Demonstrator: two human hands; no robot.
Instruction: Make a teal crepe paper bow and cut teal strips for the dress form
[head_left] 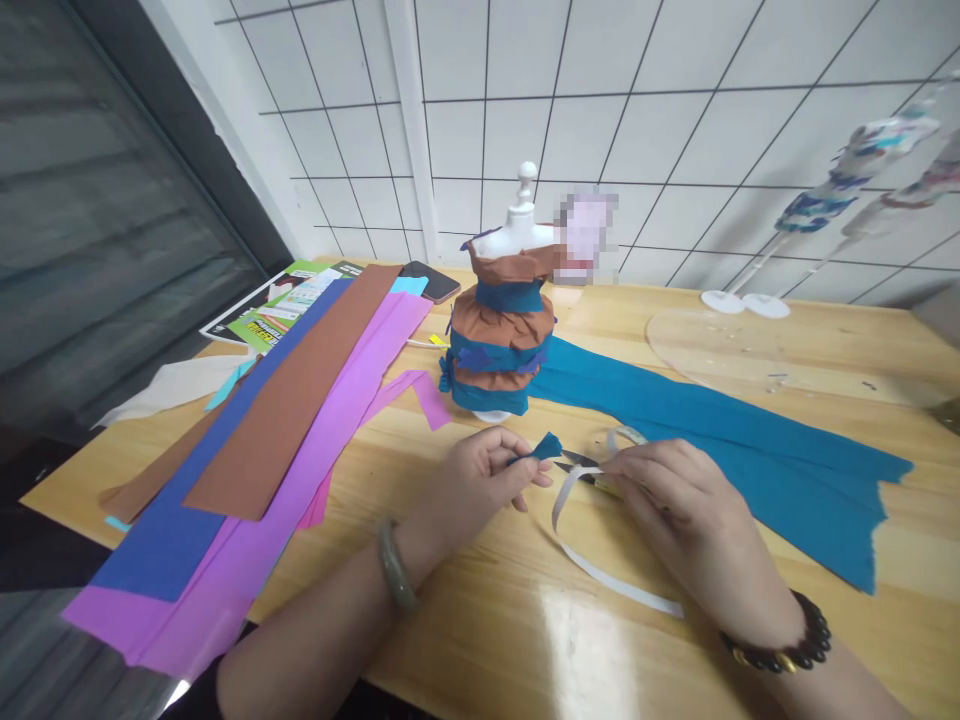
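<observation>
My left hand (pixel 499 470) pinches a small gathered piece of teal crepe paper (pixel 546 447). Across from it, my right hand (pixel 682 510) has its fingertips closed on a narrow white tape strip (pixel 600 573), which curves down to the table. A pair of scissors (pixel 576 460) lies beside and partly under the right fingers; whether they touch it I cannot tell. Behind that hand is a tape roll (pixel 624 436), partly hidden. Just beyond both hands stands a small white dress form (pixel 519 232), wrapped in brown and teal crepe paper bands (pixel 499 335).
A long teal crepe sheet (pixel 720 430) stretches rightward. Brown, blue and purple crepe strips (pixel 300 400) are heaped at left, overhanging the table edge. Behind them are a phone (pixel 433 283) and printed packets (pixel 259 325). A clear round sheet (pixel 697 340) and two decorated stands (pixel 817 205) occupy the back right.
</observation>
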